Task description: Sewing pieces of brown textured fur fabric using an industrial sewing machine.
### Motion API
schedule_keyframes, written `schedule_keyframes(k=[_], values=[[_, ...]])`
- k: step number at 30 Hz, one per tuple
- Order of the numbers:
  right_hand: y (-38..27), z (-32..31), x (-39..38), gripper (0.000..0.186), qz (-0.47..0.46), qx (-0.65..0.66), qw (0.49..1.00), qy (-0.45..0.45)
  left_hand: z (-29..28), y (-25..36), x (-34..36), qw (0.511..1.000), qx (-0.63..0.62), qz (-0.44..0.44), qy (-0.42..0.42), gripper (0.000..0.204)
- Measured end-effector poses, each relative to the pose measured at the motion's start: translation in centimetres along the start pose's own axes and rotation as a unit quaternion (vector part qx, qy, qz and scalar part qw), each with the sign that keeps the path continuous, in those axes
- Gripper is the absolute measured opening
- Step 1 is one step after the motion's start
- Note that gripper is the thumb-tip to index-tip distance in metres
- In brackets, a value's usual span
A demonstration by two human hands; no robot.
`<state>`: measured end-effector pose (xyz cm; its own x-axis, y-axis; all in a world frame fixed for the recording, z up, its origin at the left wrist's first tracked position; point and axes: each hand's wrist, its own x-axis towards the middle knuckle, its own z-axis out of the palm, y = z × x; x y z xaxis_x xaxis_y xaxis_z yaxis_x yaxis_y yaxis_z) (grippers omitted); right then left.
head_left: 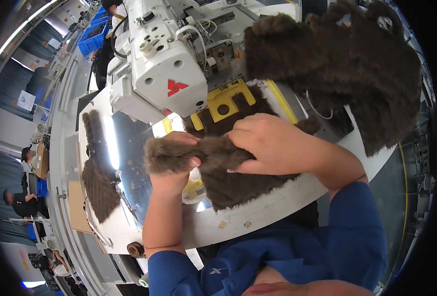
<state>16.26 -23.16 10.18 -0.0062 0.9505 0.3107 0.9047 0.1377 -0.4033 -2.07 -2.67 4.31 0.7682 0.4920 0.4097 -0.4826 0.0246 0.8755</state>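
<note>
Both my hands grip a narrow strip of brown fur fabric (166, 155) in front of the sewing machine. My left hand (171, 181) is closed around the strip's left end, its thumb and fingers pinching the pile. Farther right, my right hand (273, 140) pinches the same strip between thumb and fingers. Below the strip lies a wider brown fur panel (240, 186) on the white table, its far part under a yellow clamp plate (244, 93). My right hand hides some of that panel.
The white sewing machine head (166, 69) stands just beyond my hands. A big heap of brown fur pieces (337, 59) fills the right side. More fur pieces (100, 190) lie at the table's left. A brown roll (135, 249) sits by the near left edge.
</note>
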Motion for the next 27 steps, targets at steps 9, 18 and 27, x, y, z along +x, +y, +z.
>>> schedule_keyframes(k=[9, 18, 27], values=[[1.0, 1.8, 0.9, 0.023, 0.068, 0.006, 0.993, -0.101, 2.9, 1.3, -0.4, 0.975, 0.186, -0.122, -0.011, 0.037], [0.1, 0.4, 0.8, 0.053, -0.042, 0.239, 0.967, 0.076, 1.8, -1.2, 0.2, 0.912, 0.354, 0.106, -0.176, 0.038], [0.4, 1.7, 1.1, 0.030, -0.035, 0.225, 0.967, 0.113, 2.8, -1.0, 0.4, 0.921, 0.312, 0.114, -0.202, 0.030]])
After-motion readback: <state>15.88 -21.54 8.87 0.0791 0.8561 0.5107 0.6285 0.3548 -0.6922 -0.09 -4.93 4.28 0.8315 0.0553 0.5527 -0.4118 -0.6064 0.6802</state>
